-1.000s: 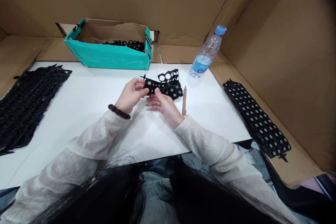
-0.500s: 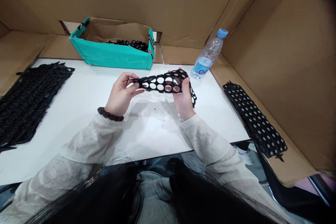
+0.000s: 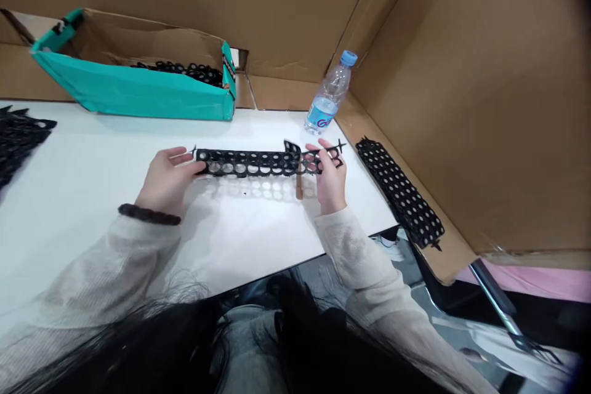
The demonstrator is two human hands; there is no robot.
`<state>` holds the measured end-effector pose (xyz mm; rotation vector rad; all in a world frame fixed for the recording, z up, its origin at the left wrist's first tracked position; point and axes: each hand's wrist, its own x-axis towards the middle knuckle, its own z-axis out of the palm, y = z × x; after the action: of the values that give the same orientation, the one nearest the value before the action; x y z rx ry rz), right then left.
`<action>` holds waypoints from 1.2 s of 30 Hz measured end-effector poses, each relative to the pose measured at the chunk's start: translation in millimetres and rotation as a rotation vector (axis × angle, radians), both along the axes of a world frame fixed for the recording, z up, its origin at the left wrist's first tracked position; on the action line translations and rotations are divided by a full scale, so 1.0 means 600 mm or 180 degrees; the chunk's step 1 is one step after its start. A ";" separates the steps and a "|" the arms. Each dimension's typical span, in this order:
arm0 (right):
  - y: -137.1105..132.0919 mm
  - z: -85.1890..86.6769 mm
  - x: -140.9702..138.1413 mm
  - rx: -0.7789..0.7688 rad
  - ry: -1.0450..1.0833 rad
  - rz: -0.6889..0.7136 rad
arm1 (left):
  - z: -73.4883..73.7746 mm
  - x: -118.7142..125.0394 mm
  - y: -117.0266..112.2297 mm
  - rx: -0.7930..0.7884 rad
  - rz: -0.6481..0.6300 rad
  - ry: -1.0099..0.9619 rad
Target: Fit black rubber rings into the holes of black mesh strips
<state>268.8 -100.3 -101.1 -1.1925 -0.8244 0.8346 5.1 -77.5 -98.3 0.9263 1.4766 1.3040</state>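
1. The long black plastic strip punched with round holes (image 3: 258,162) hangs stretched just above the white worktop (image 3: 83,178), between the two hands. It looks thin and springy, so I'd judge a hard pull or a twist could snap a web between the holes.
2. The left hand (image 3: 164,180) pinches the strip's left end, fingers closed on it. The right hand (image 3: 329,177) grips the right end, where the strip seems doubled over. If either pinch slips, that end may whip loose.
3. The clear water bottle with a blue cap (image 3: 329,97) stands near the right hand; a sideways sweep could topple it.
4. The small tan wooden stick (image 3: 299,186) lies under the strip, partly covered.
5. Hard to make out: the fold at the right end, and the black pieces deep inside the teal cardboard box (image 3: 138,95). The black pile (image 3: 18,138) at left is cut off by the frame.
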 end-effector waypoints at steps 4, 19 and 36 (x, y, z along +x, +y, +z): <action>-0.041 -0.013 0.044 -0.0579 -0.1014 -0.1243 | -0.014 0.016 -0.014 0.0028 0.0102 0.0971; 0.067 0.035 -0.131 -0.0174 -0.2383 0.2936 | -0.002 0.031 -0.021 0.0652 -0.1046 -0.0441; 0.015 0.027 -0.139 0.0444 -0.3559 0.2228 | -0.016 0.052 -0.031 0.0752 -0.1377 -0.0547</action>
<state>185.4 -91.5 -85.0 -1.2153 -2.2625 0.5745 36.1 -95.9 -107.7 1.1785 0.9362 1.2111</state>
